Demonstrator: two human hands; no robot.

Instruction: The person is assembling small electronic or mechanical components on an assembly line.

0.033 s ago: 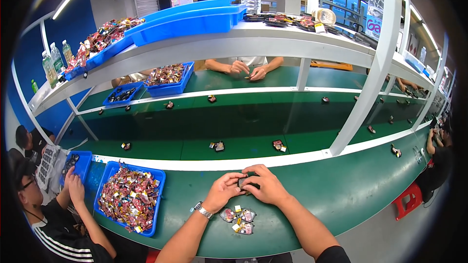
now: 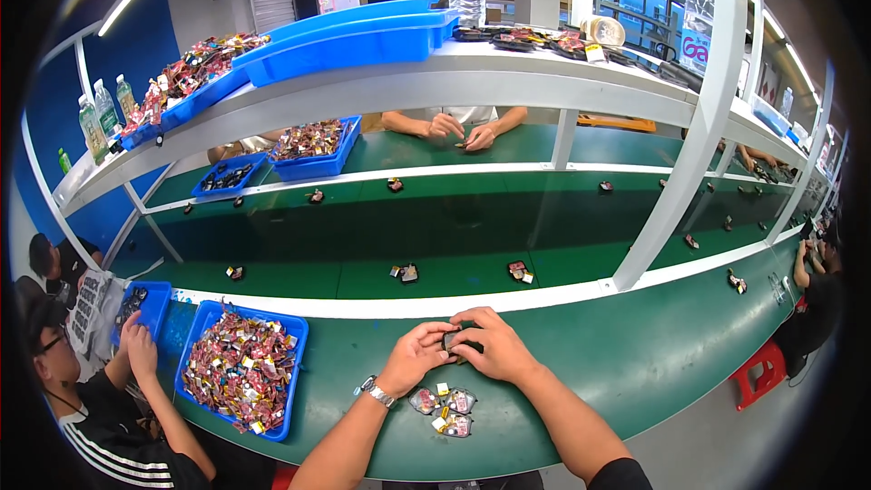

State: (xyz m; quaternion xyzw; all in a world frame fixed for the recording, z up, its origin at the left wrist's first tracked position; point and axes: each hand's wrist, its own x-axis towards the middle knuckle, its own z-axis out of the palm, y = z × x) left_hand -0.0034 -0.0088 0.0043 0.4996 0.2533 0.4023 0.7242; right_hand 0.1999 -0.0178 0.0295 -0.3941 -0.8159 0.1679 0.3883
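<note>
Above the green table my left hand (image 2: 417, 358), with a metal watch on its wrist, and my right hand (image 2: 497, 347) meet. Between their fingertips both grip a small dark casing (image 2: 450, 341), partly hidden by the fingers. Just below, on the tabletop, lie several small dark-rimmed casings (image 2: 461, 399) in a close group, with red parts and little yellow-and-white tabs. To the left of my hands stands a blue bin (image 2: 302, 345) heaped with small red, yellow and white parts.
A white rail (image 2: 390, 306) and slanted post (image 2: 676, 145) separate my table from a green belt (image 2: 454, 286) carrying scattered parts. Overhead runs a shelf (image 2: 363, 86) with blue trays and bottles. A co-worker (image 2: 100, 408) sits close on the left; a red stool (image 2: 760, 372) stands right.
</note>
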